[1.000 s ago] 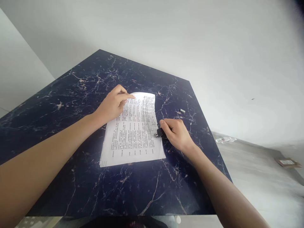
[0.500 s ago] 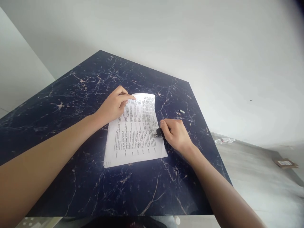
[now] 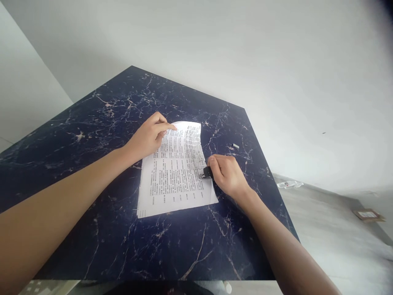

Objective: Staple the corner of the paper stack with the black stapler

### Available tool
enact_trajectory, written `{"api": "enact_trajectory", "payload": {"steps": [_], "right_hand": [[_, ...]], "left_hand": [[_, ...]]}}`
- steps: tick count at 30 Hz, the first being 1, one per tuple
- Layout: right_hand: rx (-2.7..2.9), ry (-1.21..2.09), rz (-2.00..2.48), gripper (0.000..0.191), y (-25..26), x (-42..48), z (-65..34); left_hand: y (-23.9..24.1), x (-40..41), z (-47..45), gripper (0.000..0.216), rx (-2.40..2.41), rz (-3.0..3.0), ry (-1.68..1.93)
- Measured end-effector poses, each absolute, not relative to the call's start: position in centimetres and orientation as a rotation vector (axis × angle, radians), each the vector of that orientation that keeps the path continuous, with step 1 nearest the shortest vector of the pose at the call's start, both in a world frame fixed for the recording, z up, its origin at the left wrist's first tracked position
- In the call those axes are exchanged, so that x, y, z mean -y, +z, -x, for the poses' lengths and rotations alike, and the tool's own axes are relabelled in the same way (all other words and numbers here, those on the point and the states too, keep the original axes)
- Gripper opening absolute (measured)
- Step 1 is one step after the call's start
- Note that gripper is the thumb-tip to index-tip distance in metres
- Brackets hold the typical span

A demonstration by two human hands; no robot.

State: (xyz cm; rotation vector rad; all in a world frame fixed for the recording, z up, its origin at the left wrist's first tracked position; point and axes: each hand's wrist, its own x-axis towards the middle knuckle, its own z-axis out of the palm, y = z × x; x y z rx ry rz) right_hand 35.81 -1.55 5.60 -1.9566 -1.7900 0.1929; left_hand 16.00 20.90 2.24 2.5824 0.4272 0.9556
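A stack of printed paper sheets (image 3: 172, 180) lies on the dark marbled table, its far right part curving up. My left hand (image 3: 150, 133) rests over the far left part of the sheets, index finger stretched out along the paper and thumb below it. Closed in a fist, my right hand (image 3: 229, 174) grips a small black stapler (image 3: 208, 172). Its metal end sits over the right edge of the sheets. Most of the stapler is hidden inside the fist.
Beyond my right hand, a small pale strip, maybe staples (image 3: 235, 146), lies on the table (image 3: 110, 237). A white wall stands behind the table. On the floor to the right are a clear plastic wrapper (image 3: 290, 184) and a brown cardboard piece (image 3: 368, 214).
The view has shifted slightly. The stapler is tilted a little differently at the paper's right edge. Both hands stay almost where they were.
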Motion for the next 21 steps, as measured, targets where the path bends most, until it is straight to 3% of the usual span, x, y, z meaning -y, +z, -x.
{"api": "enact_trajectory", "payload": {"steps": [21], "right_hand": [[1.744,0.109,2.115,0.043,5.32,1.55,-35.78]], "left_hand": [[2.07,-20.8,-16.11,0.04,-0.416,-2.575,0.954]]}}
